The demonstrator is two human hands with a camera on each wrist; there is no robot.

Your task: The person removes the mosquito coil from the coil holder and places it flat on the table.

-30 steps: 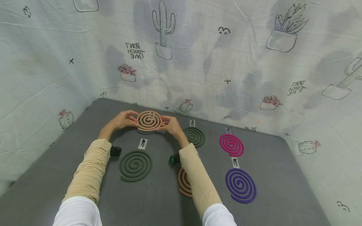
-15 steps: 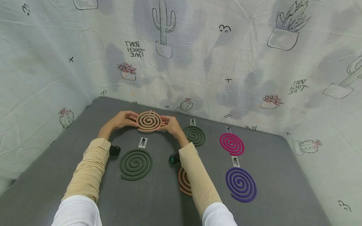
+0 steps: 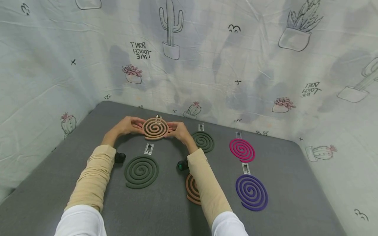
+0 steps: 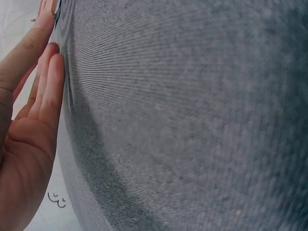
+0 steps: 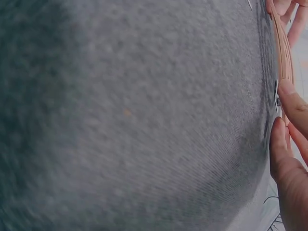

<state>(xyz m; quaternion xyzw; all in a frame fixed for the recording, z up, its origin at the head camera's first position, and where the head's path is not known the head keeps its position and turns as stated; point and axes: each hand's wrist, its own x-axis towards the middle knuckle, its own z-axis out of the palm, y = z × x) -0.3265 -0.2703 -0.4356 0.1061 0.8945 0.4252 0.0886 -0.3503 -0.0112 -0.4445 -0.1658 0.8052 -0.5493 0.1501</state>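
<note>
A light orange mosquito coil [image 3: 155,128] is held level between both hands, close over the grey tabletop at its far left. My left hand [image 3: 129,125] pinches its left rim, thumb and fingers on opposite faces. Across from it, my right hand [image 3: 178,131] pinches the right rim in the same way. A small metal coil stand [image 3: 158,117] shows at the coil's far edge, partly hidden by it. In the right wrist view the coil [image 5: 283,53] appears edge-on between fingers and thumb. Only a bit of the coil [image 4: 46,6] shows in the left wrist view, at the fingertips.
Two dark green coils [image 3: 141,172], a pink coil [image 3: 242,150], a purple coil [image 3: 251,192] and a brown coil [image 3: 192,190], partly under the right forearm, lie on the grey table [image 3: 283,177]. Metal stands [image 3: 149,149] lie beside several. A printed cloth [image 3: 206,59] hangs behind.
The light orange coil has shifted slightly toward me, and more of the metal stand shows past its far edge. Both hands keep their grip; the other coils stay put.
</note>
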